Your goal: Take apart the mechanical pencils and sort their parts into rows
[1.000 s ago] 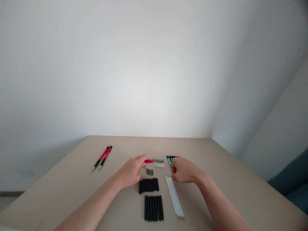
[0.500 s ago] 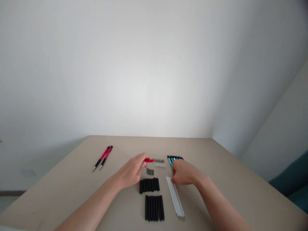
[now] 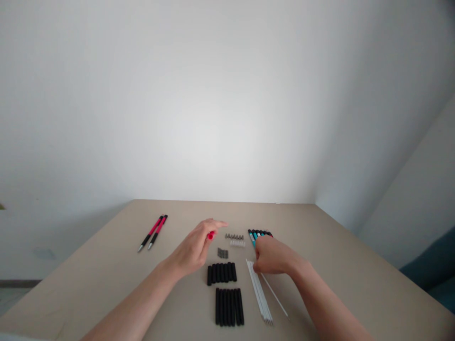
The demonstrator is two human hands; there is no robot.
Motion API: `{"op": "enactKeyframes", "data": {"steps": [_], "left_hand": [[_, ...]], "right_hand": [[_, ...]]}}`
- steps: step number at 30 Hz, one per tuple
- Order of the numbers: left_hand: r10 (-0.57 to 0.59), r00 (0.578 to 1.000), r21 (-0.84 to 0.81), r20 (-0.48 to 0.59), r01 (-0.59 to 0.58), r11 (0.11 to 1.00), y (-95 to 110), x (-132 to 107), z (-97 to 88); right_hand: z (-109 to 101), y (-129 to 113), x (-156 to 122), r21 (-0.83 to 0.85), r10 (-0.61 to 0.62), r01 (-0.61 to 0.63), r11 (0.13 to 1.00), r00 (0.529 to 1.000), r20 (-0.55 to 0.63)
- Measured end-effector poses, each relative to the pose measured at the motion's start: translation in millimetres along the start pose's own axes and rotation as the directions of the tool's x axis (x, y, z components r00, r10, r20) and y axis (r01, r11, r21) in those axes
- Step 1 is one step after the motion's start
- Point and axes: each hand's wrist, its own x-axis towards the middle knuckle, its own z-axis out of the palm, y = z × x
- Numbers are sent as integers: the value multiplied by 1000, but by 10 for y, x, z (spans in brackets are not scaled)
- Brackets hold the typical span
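My left hand (image 3: 192, 246) is closed round a red pen barrel (image 3: 211, 235), whose round end faces me; the index finger is stretched out to the right. My right hand (image 3: 272, 255) pinches a thin white pen refill (image 3: 276, 296), angled away from the row of white refills (image 3: 259, 298) beside it. The fingertips of that hand are partly hidden. Just beyond it lie several pen barrels (image 3: 252, 237) in blue, white and red with black ends, partly covered by the hand. Springs (image 3: 222, 253) lie between my hands.
Two finished-looking red and black pens (image 3: 152, 232) lie at the left. In the middle are small metal tips (image 3: 234, 236), clear plastic pieces (image 3: 237, 244), a row of short black grips (image 3: 222, 273) and a row of longer black tubes (image 3: 229, 307). A wall (image 3: 220, 118) stands behind the table (image 3: 88, 274).
One white refill has swung out to the right from its row, held in my right hand. My left hand has turned the red barrel so its end points toward me, and its index finger has straightened.
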Motion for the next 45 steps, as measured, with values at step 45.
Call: {"op": "enactKeyframes", "data": {"steps": [45], "left_hand": [[-693, 717, -771, 73, 481, 417, -82, 71, 171]], "right_hand": [[24, -182, 78, 100, -185, 233, 967, 918, -349]]}}
